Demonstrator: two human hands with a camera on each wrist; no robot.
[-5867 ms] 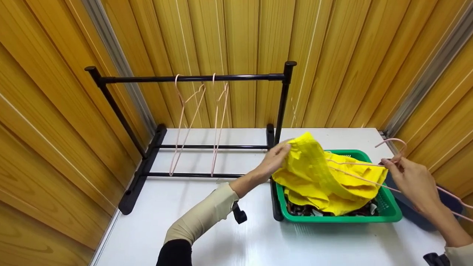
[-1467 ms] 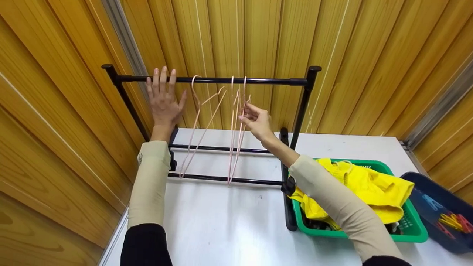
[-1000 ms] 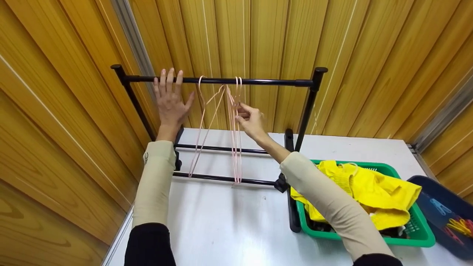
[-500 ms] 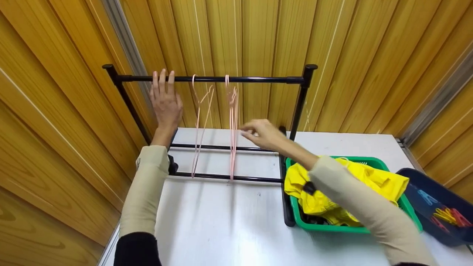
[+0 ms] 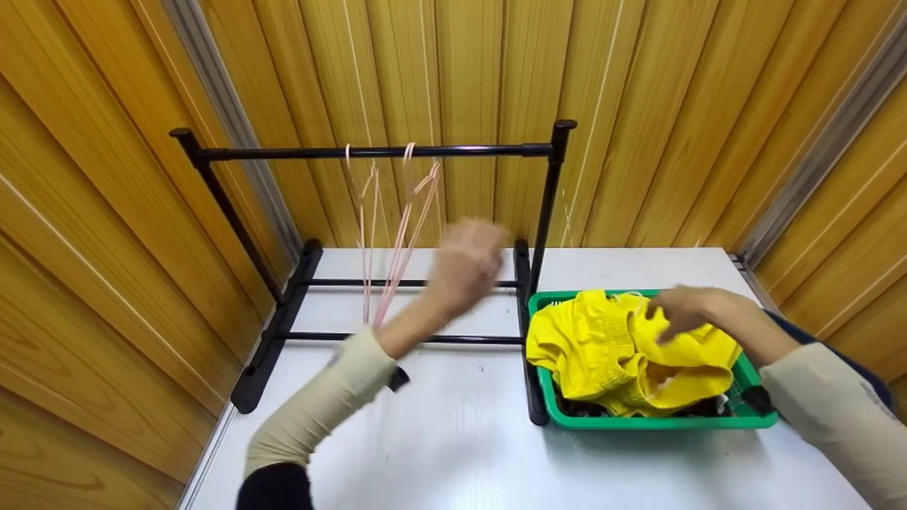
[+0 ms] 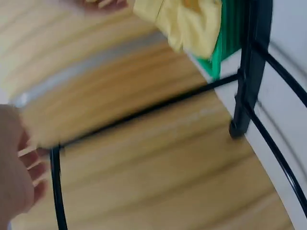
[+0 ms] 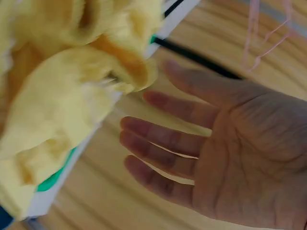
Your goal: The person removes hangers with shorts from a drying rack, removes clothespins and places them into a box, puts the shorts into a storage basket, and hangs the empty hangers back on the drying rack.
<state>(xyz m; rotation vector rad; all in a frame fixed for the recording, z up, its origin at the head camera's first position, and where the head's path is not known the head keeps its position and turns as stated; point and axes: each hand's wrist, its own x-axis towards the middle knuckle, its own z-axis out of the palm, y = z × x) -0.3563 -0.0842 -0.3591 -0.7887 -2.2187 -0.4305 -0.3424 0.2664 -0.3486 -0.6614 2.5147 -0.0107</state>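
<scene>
Yellow shorts [image 5: 595, 347] with a gathered waistband lie crumpled in a green basket [image 5: 659, 423], partly spilling over its left rim. My right hand [image 5: 691, 312] hovers over them, fingers spread and loosely bent, holding nothing; the right wrist view shows its bare palm beside the cloth [image 7: 57, 96]. My left hand [image 5: 468, 265] is blurred in mid-air, between the rack and the basket. In the left wrist view its loosely bent fingers [image 6: 36, 167] hold nothing. Three thin pink hangers hang on the rack's top bar, one hanger [image 5: 365, 241] apart and a close pair [image 5: 407, 234] right of it.
The black clothes rack [image 5: 468, 151] stands on a white table [image 5: 453, 439] left of the basket. Dark things lie under the shorts. A navy tray [image 5: 868, 375] is mostly hidden behind the right arm. Wood-patterned walls [image 5: 468, 78] enclose the table.
The third hanger was pulled from the shorts and hung on the rack bar, then slid against another. My left hand has left the bar, and both hands have moved right; the right is over the basket.
</scene>
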